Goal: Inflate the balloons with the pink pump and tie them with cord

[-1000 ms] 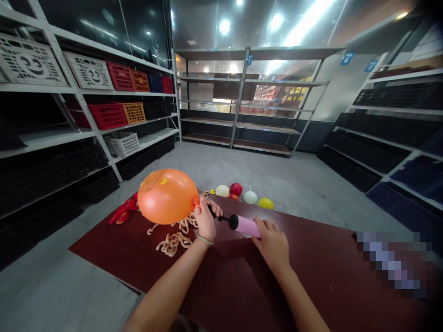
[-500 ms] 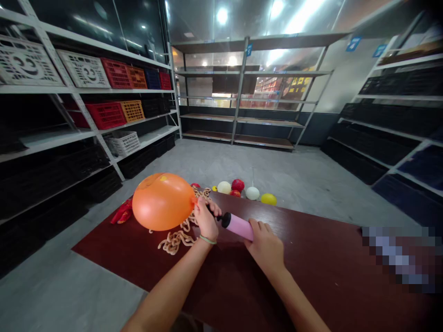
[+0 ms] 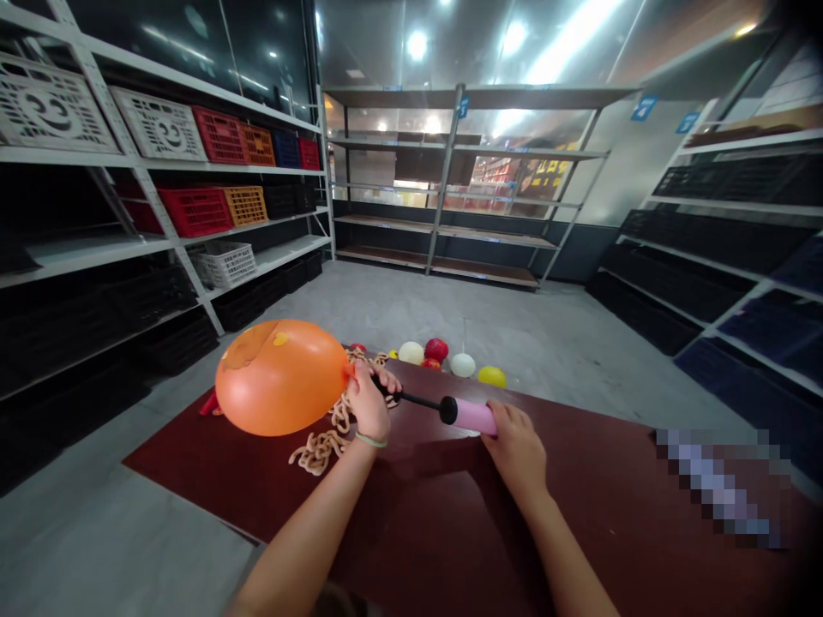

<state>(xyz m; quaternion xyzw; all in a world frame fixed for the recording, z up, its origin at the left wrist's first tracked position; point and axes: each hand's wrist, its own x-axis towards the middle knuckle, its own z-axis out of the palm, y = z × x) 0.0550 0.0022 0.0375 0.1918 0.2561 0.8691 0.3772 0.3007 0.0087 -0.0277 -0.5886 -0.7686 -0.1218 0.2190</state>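
An inflated orange balloon [image 3: 283, 386] hangs over the left part of the dark red table [image 3: 443, 506]. Its neck is pinched in my left hand [image 3: 371, 403], which also grips the black end of a hand balloon pump. My right hand [image 3: 516, 446] is wrapped round the pink barrel of this balloon pump [image 3: 474, 416]. A black rod shows stretched between the barrel and my left hand. Under the balloon and beside my left wrist lie tan, twisted long balloons [image 3: 318, 452]. Red limp pieces [image 3: 209, 404] stick out behind the orange balloon, partly hidden by it.
Several white, red and yellow balloons [image 3: 463, 365] sit past the table's far edge. A blurred-out item [image 3: 720, 488] lies on the table at the right. Shelves with plastic crates [image 3: 206, 212] line the left, and a metal rack [image 3: 443, 163] stands at the back.
My hands have moved apart, with the right hand drawn to the right, and more of the pump's rod shows. The orange balloon has shifted left and looks somewhat larger.
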